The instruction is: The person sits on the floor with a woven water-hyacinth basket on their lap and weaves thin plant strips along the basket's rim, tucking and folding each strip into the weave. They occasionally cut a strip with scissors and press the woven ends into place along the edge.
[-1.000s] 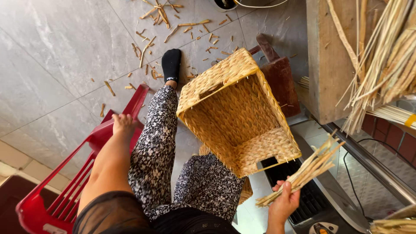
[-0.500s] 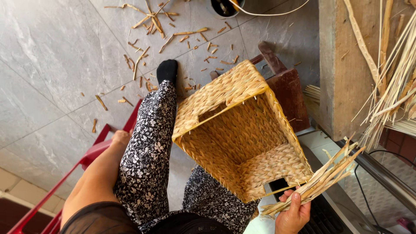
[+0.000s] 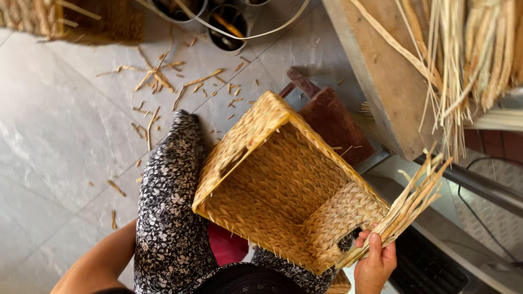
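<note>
Right hand (image 3: pixel 375 264) now up at the near corner of the woven basket (image 3: pixel 283 182) on lap, fingers closed on reed bundle (image 3: pixel 406 209); left hand out of frame vs. 1 s ago.

Rough woven straw basket (image 3: pixel 283 185), dry matt reed strips (image 3: pixel 406 209), smooth glossy tiled floor (image 3: pixel 54 130).

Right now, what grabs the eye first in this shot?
A large rectangular woven basket fills the centre, tipped on the person's lap so its open side faces the camera. The right hand, at the lower right, grips a bundle of pale straw strips that fans up past the basket's corner. Short straw offcuts litter the grey tiled floor at upper left.
</note>
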A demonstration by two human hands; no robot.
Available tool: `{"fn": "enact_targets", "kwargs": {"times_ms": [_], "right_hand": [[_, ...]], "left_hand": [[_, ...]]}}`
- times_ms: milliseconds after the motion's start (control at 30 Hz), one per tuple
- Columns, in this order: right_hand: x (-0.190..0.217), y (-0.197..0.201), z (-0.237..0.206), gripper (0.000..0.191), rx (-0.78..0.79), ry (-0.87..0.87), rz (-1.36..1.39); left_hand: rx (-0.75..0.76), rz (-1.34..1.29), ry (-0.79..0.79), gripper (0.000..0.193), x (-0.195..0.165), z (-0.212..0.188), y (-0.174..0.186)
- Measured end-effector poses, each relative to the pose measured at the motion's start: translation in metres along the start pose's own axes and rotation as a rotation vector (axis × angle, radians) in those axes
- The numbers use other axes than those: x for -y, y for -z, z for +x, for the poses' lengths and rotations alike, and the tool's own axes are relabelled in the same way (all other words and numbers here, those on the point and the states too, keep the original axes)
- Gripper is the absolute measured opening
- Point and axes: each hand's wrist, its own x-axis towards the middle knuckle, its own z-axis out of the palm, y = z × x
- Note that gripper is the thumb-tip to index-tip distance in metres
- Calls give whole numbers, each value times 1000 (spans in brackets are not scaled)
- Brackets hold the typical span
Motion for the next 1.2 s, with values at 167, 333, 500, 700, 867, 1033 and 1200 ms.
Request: {"fn": "enact_targets", "kwargs": {"times_ms": [167,333,500,700,867,1033,1200], "right_hand": [[-11,5,-1,23,24,30,21],[-25,18,-19,28,74,83,49],[-17,27,-74,28,108,136,52],[13,29,-155,17,179,399,52],[54,15,-188,29,272,553,-182],[75,-41,-159,45,305,518,-601],[69,-55,-170,26,216,307,-928]], "left_hand": [[-31,20,10,35,9,9,-17],[-125,47,-12,34,17,31,-33],[-295,61,-52,33,35,23,-45],[-649,-56,-134,32,82,-27,-57],[-963,-527,-470,31,101,-84,-65],[-860,-930,-784,29,88,-137,-83],[-915,-879,-749,26,79,-167,-96]]}}
